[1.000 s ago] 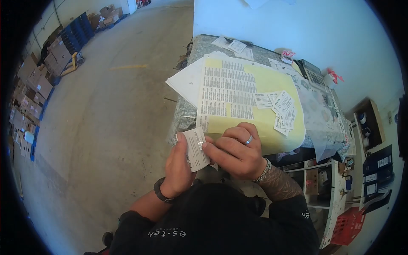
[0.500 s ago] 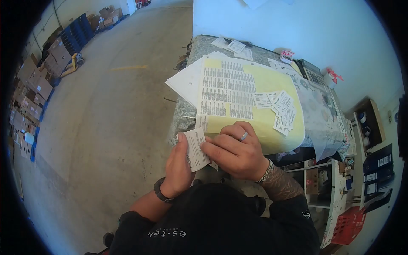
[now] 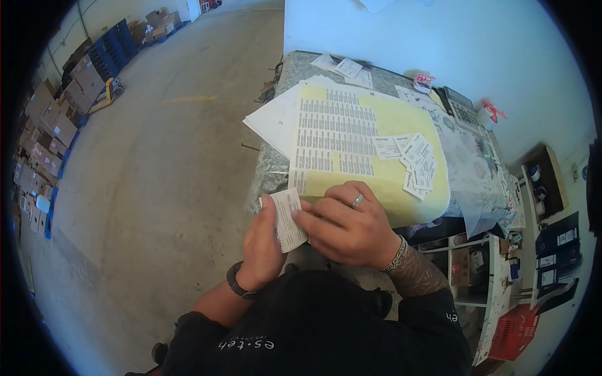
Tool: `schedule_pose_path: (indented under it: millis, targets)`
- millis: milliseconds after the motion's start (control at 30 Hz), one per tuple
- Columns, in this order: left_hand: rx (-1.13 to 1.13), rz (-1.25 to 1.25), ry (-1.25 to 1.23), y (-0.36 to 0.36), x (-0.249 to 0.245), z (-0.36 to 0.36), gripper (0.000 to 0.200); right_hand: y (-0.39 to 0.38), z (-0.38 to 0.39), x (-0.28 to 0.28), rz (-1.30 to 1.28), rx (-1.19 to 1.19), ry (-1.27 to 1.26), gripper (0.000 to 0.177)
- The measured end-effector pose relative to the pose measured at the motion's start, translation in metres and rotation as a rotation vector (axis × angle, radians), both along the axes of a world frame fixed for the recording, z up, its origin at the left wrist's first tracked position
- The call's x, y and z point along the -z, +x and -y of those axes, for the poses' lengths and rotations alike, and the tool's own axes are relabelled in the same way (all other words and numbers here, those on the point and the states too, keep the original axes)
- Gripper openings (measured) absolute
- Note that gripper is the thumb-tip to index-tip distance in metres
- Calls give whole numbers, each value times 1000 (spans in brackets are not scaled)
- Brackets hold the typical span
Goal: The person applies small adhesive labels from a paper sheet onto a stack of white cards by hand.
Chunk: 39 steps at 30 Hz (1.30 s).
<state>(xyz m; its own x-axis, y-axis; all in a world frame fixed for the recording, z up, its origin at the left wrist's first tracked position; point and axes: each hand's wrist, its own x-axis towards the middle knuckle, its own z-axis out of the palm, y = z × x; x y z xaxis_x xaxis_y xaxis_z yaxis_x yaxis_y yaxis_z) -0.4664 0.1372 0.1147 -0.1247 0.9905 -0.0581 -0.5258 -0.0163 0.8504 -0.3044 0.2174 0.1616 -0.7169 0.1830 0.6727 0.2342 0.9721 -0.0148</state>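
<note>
My left hand (image 3: 260, 244) holds a white printed card (image 3: 288, 219) upright in front of me, thumb along its left edge. My right hand (image 3: 354, 225), with a ring and a bracelet, has its fingers curled, and the thumb and index finger meet at the card's right edge. Whether a small sticker is between those fingertips I cannot make out. Just beyond my hands lies a sticker sheet (image 3: 335, 131) with rows of small printed strips and bare yellow backing. Several similar white cards (image 3: 417, 156) lie overlapping on its right part.
The sheet rests on a grey speckled table (image 3: 271, 166) with loose papers (image 3: 276, 119) beneath its left side. More cards (image 3: 348, 67) lie at the back, near a calculator (image 3: 461, 105). Right of me stand shelves (image 3: 467, 269) and a red basket (image 3: 514, 332). Boxes (image 3: 50, 113) line the far left.
My right fingertips have shifted slightly left and up along the card. The card has tilted a little in my left hand. Things on the table look the same.
</note>
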Motion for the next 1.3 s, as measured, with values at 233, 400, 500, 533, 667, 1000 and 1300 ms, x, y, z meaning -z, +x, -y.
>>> schedule_pose_path:
  millis: [233,400,500,533,667,1000,1300]
  targets:
    - [0,-40,-6,0,-5,1,69,8,0,4,-20,-117,-76,34]
    - [54,-129,-12,-2,0,4,70,7,-13,-3,-49,0,-172,43]
    - [131,-68,-12,-8,3,5,61,11,-21,-5,-131,71,-236,46]
    - [175,-32,43,-11,8,4,56,11,-21,-5,-131,69,-235,46]
    - [123,-230,92,-3,0,5,39,12,-11,-7,-148,-52,-589,32]
    - [62,-109,67,-4,8,3,33,43,-26,-16,-455,193,-793,20]
    - [-161,46,125,-8,3,3,32,74,-65,-18,-261,654,-34,32]
